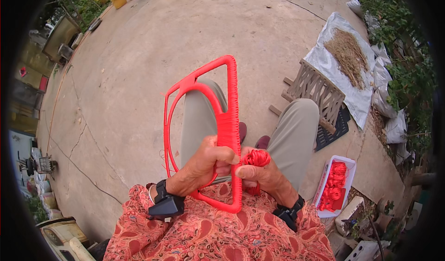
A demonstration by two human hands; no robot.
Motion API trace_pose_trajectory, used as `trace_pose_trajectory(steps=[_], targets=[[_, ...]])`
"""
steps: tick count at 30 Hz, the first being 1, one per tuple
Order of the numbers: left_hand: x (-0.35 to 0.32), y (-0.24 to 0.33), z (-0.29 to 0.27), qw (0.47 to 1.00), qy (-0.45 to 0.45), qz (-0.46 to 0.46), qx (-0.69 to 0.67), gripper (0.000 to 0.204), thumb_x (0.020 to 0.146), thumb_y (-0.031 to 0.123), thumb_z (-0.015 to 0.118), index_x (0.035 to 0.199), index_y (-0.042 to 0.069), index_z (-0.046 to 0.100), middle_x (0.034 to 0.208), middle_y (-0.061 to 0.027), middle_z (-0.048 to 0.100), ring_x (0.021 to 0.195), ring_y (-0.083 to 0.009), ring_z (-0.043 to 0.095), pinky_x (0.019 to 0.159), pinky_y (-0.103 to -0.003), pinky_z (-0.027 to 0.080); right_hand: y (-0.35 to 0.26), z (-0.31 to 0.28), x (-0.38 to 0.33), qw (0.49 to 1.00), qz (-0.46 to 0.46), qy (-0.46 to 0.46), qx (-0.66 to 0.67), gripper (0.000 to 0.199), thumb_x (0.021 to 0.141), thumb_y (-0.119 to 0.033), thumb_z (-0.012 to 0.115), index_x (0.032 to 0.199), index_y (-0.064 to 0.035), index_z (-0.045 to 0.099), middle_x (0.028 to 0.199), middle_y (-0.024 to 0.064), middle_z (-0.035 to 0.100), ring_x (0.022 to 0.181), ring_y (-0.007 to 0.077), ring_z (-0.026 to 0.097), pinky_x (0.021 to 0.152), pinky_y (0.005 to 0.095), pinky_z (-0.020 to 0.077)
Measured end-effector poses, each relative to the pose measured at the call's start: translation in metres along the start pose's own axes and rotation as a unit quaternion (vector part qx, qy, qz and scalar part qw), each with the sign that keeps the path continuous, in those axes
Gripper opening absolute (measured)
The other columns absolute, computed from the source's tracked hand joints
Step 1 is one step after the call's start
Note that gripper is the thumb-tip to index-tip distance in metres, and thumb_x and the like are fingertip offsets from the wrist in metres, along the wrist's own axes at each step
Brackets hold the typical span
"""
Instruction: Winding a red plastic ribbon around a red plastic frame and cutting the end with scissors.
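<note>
A red frame [228, 131], square outside with a round ring inside, stands tilted over my lap, its bars wrapped in shiny red cord. My left hand [207, 163] is closed round the wrapped bar nearest me, thumb and fingers against its edge. On the other side of that bar, my right hand [265, 175] grips a coiled bundle of red cord [256, 157], thumb close to the bar. The fingertips of this hand are partly hidden. Black bands sit on both wrists.
To my right is a white plastic box [353, 167] with several red cord bundles [334, 184]. Beyond it stand a slatted wooden stool [315, 92] and a silver sheet [328, 34] bearing dried plant matter [347, 57]. A yellow bucket [118, 0] is far left.
</note>
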State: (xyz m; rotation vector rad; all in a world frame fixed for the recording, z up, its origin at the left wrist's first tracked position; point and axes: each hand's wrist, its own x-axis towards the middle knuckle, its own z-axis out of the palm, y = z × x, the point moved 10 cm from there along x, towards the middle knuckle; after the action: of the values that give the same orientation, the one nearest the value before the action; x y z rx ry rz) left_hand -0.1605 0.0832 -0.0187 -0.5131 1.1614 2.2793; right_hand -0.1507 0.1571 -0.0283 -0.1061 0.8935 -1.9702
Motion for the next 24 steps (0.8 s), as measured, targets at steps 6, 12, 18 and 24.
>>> trace_pose_trajectory(steps=[6,12,18,24], targets=[[0.010,-0.008,0.002,0.997,-0.039,-0.003,-0.062,0.012,0.080,0.014,0.061,0.080,0.005,0.053,0.058,0.0019,0.043,0.047,-0.0075,0.039,0.042,-0.024,0.031,-0.008,-0.024,-0.002,0.999,0.003,0.028,0.033,0.019,0.085,-0.011,0.069,0.095,-0.0051,0.055,0.065,-0.0015,0.052,0.047,0.0046,0.042,0.041,0.0204,0.0321],[0.013,-0.004,-0.003,0.997,-0.010,0.064,-0.050,0.027,0.092,0.028,0.050,0.084,0.003,0.055,0.060,-0.0030,0.050,0.050,-0.0117,0.047,0.043,-0.026,0.037,-0.096,-0.086,-0.053,0.970,-0.192,0.152,0.015,0.023,0.088,-0.014,0.065,0.105,-0.0031,0.054,0.055,-0.0036,0.039,0.041,0.0072,0.038,0.038,0.0224,0.0307],[0.012,-0.007,-0.018,0.998,-0.015,0.060,-0.015,0.025,0.092,0.025,0.052,0.092,-0.001,0.054,0.066,-0.0096,0.058,0.057,-0.0171,0.058,0.048,-0.029,0.049,-0.203,-0.121,-0.143,0.875,-0.420,0.240,-0.015,0.020,0.094,-0.013,0.056,0.110,-0.0013,0.054,0.056,-0.0048,0.034,0.043,0.0048,0.034,0.038,0.0204,0.0315],[0.018,-0.019,-0.005,0.991,-0.111,-0.014,-0.077,0.022,0.085,0.013,0.065,0.096,-0.003,0.055,0.071,-0.0135,0.062,0.051,-0.0188,0.059,0.039,-0.028,0.049,-0.238,-0.106,-0.226,0.782,-0.516,0.339,-0.091,0.025,0.091,-0.013,0.061,0.112,-0.0003,0.054,0.056,-0.0048,0.034,0.043,0.0047,0.033,0.039,0.0201,0.0309]])
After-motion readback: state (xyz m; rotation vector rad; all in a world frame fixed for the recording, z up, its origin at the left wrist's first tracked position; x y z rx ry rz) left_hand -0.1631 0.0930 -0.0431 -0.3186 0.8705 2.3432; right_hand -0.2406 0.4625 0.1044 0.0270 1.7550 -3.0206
